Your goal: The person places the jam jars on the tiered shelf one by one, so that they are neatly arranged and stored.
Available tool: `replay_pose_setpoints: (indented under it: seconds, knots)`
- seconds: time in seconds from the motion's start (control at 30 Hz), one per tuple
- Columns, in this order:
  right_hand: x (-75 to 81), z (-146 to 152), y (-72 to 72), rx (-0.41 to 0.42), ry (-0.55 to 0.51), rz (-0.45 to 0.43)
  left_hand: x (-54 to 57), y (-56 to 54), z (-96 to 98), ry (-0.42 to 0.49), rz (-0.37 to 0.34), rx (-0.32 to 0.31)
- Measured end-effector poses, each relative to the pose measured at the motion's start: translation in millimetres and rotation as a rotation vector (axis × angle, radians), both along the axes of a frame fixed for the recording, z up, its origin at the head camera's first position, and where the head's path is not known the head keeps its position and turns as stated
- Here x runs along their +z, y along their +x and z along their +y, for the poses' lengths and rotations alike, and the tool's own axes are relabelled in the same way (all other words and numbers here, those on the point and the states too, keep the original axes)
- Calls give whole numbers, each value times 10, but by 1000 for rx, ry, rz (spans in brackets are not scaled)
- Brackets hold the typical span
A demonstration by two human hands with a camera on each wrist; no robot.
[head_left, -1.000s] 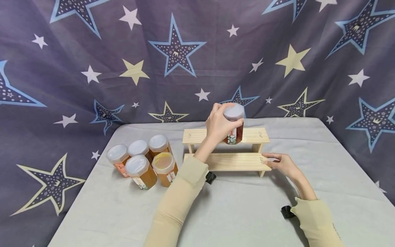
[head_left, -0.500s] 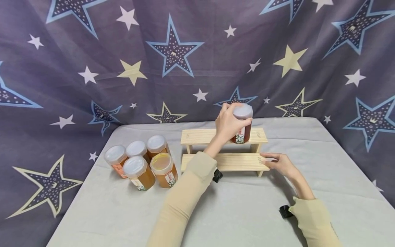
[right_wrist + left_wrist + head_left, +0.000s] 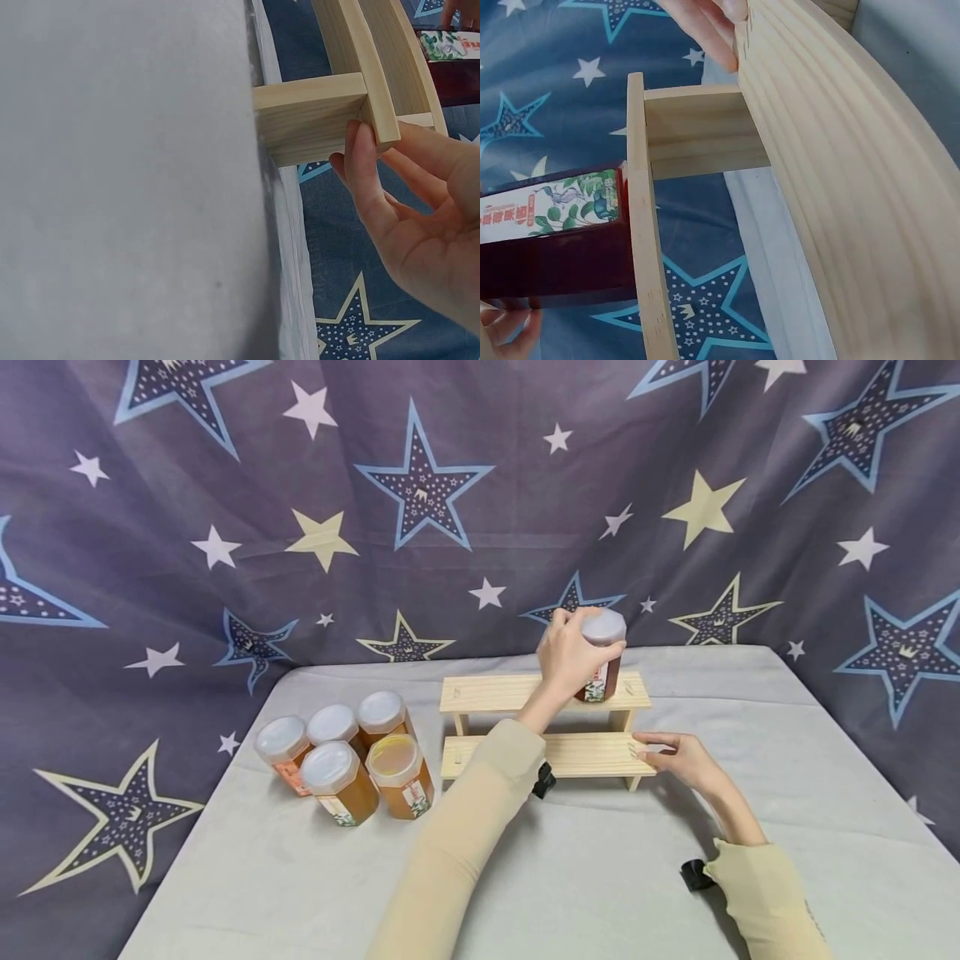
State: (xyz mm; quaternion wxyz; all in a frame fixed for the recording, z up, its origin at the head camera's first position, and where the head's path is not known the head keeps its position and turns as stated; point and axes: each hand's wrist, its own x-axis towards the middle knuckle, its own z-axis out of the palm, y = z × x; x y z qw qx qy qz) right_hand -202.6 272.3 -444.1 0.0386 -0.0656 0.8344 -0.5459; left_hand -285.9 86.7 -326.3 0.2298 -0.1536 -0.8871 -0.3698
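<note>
My left hand [image 3: 567, 652] grips an upright jar [image 3: 613, 670] with dark red contents and a whitish lid, fingers and thumb round its upper part. The jar's base is right at the right part of the upper board of a two-tier wooden shelf [image 3: 487, 693]. In the left wrist view, a white label [image 3: 555, 206] with green leaves and red writing shows on the jar. My right hand [image 3: 686, 760] pinches the right end of the lower board [image 3: 585, 755]; in the right wrist view, its thumb and fingers lie on either side of that board end [image 3: 384, 124].
To the left of the shelf, several jars with amber contents and pale lids stand grouped, among them a front jar [image 3: 405, 785] with a yellowish lid. A pale cloth [image 3: 600, 877] covers the table. Behind it hangs a dark star-patterned curtain [image 3: 510, 510].
My left hand has carried the red jar rightward along the upper board and slightly lower. My right hand keeps its hold on the lower board's end.
</note>
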Motion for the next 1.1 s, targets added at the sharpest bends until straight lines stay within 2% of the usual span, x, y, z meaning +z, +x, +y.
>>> replay_pose_setpoints:
  seconds: [0.43,0.8,0.93,1.1]
  knots:
    - [11,17,12,6,16,-12,-38,13,20,-41,9,-28]
    - [32,25,30,0,42,-19,-26,36,59,-92,31,-6]
    - [43,16,36,-8,42,-21,-15,48,-5,-113,18,-72]
    - [51,-8,29,1,29,-11,-9,110,-139,-75,-16,-178]
